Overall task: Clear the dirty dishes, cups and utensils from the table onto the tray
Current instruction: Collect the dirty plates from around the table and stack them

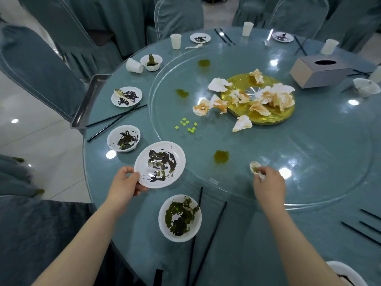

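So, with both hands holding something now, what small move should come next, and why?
Probably carry the plate left to the tray. The left hand already grips its rim, lifted and tilted, and the tray looks bare at the table's left edge. The right hand pinches a spoon, which could follow.

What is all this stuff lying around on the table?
plates: four, white, dirty; one in the left hand, one left, two far
bowls: four seen, white, around the edge
cups: four seen, white; one tipped over
spoons: three, white
chopsticks: several pairs, black
tray: one, metal, left edge
tissue box: one, grey, far right
crumpled napkins: many, stained, on the glass turntable
green cubes: a handful
left hand: grips plate rim
right hand: holds spoon
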Motion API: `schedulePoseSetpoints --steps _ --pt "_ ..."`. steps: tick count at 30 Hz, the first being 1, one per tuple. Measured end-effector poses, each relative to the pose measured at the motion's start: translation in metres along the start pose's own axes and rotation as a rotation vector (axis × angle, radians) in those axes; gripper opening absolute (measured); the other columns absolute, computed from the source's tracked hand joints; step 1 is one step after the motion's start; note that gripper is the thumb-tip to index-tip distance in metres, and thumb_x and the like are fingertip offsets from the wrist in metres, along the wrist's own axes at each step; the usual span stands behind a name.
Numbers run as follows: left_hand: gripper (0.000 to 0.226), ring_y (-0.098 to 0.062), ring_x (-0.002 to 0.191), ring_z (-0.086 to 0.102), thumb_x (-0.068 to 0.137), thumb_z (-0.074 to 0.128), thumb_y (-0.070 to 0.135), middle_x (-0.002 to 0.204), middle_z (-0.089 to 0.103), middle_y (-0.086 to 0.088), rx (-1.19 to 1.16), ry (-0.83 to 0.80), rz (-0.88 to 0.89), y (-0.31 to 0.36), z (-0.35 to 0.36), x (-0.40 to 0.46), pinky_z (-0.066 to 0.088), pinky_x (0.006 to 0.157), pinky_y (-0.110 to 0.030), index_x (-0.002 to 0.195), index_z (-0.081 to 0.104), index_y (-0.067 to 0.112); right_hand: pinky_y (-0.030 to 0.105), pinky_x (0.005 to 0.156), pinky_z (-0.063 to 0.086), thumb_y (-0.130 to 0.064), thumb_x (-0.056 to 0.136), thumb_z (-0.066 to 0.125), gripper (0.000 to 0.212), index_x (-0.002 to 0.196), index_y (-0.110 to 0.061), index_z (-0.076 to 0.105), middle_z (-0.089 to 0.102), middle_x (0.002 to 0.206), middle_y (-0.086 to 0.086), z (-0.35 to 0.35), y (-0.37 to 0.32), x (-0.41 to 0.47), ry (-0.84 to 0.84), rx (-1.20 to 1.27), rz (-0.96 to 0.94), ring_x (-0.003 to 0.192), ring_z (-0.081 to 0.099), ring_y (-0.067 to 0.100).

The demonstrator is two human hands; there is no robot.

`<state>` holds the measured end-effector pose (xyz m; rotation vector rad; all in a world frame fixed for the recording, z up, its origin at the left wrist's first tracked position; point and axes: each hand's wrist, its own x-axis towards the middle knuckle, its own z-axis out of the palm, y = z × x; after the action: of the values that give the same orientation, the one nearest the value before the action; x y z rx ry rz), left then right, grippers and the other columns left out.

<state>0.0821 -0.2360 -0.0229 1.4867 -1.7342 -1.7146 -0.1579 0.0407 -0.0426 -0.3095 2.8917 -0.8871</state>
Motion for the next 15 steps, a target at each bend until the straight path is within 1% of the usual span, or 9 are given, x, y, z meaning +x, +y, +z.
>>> schedulePoseSetpoints --steps 2,5,6,8,10,12,13,15 --pt "0.007 -0.01 0.045 0.062 0.094 0.045 0.011 0.054 0.067 0.001 -0.011 -0.008 0.019 0.001 -0.008 -0.003 0.042 0.045 -0.023 0.093 0.049 0.017 0.035 0.093 0.043 -0.016 0.09 0.06 0.03 0.119 -0.01 0.061 0.062 0.118 0.009 0.002 -0.009 -0.012 -0.044 0.065 -0.016 0.112 0.055 0.028" --pt "0.009 -0.012 0.046 0.062 0.092 0.046 0.011 0.056 0.069 0.0 -0.032 0.0 0.064 0.001 -0.029 -0.011 0.04 0.047 -0.025 0.095 0.052 0.017 0.025 0.087 0.039 -0.022 0.089 0.062 0.032 0.12 -0.014 0.06 0.063 0.12 0.002 0.008 -0.029 -0.03 -0.091 0.115 -0.046 0.112 0.058 0.019" --pt "0.01 -0.012 0.046 0.062 0.092 0.047 0.011 0.057 0.069 -0.001 -0.036 0.008 0.083 0.001 -0.036 -0.014 0.04 0.048 -0.026 0.095 0.053 0.017 0.024 0.087 0.039 -0.022 0.089 0.063 0.032 0.12 -0.014 0.061 0.064 0.119 0.001 0.01 -0.037 -0.035 -0.104 0.135 -0.064 0.111 0.058 0.017" --pt "0.012 -0.012 0.046 0.062 0.091 0.047 0.011 0.058 0.069 -0.001 -0.057 0.039 0.12 -0.001 -0.057 -0.024 0.04 0.048 -0.026 0.095 0.055 0.018 0.026 0.09 0.041 -0.022 0.088 0.064 0.033 0.12 -0.013 0.061 0.064 0.117 0.002 0.016 -0.06 -0.05 -0.145 0.164 -0.128 0.108 0.059 0.016" --pt "0.015 -0.011 0.044 0.06 0.091 0.047 0.011 0.056 0.068 0.0 -0.073 0.071 0.158 -0.002 -0.08 -0.033 0.041 0.048 -0.026 0.096 0.057 0.021 0.027 0.091 0.042 -0.022 0.088 0.065 0.033 0.119 -0.014 0.061 0.065 0.113 0.0 0.023 -0.086 -0.068 -0.184 0.178 -0.193 0.104 0.059 0.014" --pt "0.021 -0.009 0.042 0.059 0.093 0.047 0.011 0.055 0.068 0.002 -0.082 0.104 0.191 0.001 -0.099 -0.043 0.042 0.047 -0.025 0.099 0.058 0.027 0.024 0.087 0.042 -0.023 0.088 0.065 0.031 0.118 -0.016 0.062 0.066 0.105 -0.002 0.031 -0.113 -0.085 -0.234 0.231 -0.246 0.098 0.06 0.012" --pt "0.023 -0.009 0.042 0.059 0.093 0.047 0.01 0.056 0.068 0.002 -0.085 0.115 0.205 0.004 -0.109 -0.048 0.043 0.046 -0.024 0.101 0.058 0.029 0.022 0.083 0.042 -0.024 0.087 0.065 0.03 0.116 -0.017 0.063 0.066 0.099 -0.006 0.035 -0.127 -0.094 -0.256 0.268 -0.261 0.092 0.061 0.009" --pt "0.025 -0.009 0.042 0.061 0.093 0.047 0.008 0.057 0.07 0.002 -0.117 0.14 0.236 0.008 -0.135 -0.062 0.044 0.041 -0.02 0.104 0.057 0.029 0.012 0.072 0.039 -0.026 0.088 0.064 0.026 0.113 -0.023 0.063 0.063 0.088 -0.014 0.043 -0.159 -0.119 -0.297 0.325 -0.3 0.08 0.058 -0.003"
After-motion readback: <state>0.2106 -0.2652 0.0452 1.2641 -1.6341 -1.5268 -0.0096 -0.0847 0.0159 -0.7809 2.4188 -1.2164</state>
